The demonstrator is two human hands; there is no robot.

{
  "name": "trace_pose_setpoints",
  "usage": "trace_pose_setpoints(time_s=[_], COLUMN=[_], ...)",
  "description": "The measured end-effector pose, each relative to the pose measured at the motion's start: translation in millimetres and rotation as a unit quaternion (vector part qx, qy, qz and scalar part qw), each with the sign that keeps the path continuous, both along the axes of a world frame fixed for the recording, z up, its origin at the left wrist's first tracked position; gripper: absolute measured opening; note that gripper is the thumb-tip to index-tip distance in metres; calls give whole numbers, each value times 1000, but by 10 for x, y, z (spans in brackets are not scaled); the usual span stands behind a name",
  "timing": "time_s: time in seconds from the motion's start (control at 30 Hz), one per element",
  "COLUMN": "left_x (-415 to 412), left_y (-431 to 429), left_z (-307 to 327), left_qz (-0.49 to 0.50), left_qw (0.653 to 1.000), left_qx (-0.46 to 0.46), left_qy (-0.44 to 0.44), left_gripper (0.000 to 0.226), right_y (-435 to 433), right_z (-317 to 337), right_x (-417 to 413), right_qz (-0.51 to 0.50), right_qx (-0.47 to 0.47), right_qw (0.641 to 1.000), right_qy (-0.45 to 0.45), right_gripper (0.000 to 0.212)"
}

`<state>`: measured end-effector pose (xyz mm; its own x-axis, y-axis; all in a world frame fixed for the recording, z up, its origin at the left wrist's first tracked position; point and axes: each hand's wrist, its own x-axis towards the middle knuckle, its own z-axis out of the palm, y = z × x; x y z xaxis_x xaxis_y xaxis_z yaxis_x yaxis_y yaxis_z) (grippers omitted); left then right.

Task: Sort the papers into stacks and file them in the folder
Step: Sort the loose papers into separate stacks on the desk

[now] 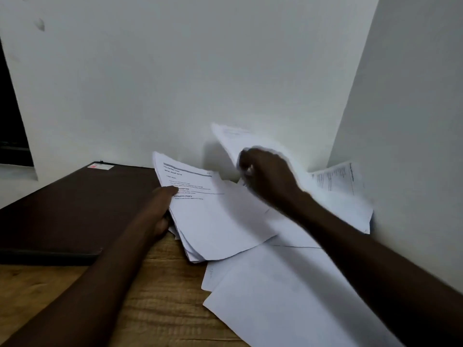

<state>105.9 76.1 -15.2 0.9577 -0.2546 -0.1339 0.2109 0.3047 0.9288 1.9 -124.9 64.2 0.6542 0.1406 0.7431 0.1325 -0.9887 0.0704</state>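
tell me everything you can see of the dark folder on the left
The folder is dark brown, flat and closed, with a matte cover. It lies on the wooden table at the left, its far edge near the white wall. A small white label with a red mark sits at its far corner. The paper stack held by the left hand overlaps its right edge in this view; whether they touch cannot be told.
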Motion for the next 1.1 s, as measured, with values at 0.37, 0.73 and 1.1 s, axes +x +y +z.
trace_pose_setpoints(time_s=[0.37, 0.73, 1.1], left_x=[-89, -51, -90], left_y=[-7, 30, 6], left_z=[3, 18, 112], left_qz=[-17, -29, -104], left_qw=[998, 998, 993], left_qx=[17, 4, -22], left_qy=[-60, -60, -44], left_gripper=[24, 42, 28], right_y=[839, 472, -294], right_z=[-892, -733, -711], right_x=[107, 2, 181], right_qz=[119, 74, 37], right_qx=[-2, 266, 484], right_qw=[992, 958, 831], right_qy=[39, 82, 272], right_gripper=[11, 50, 58])
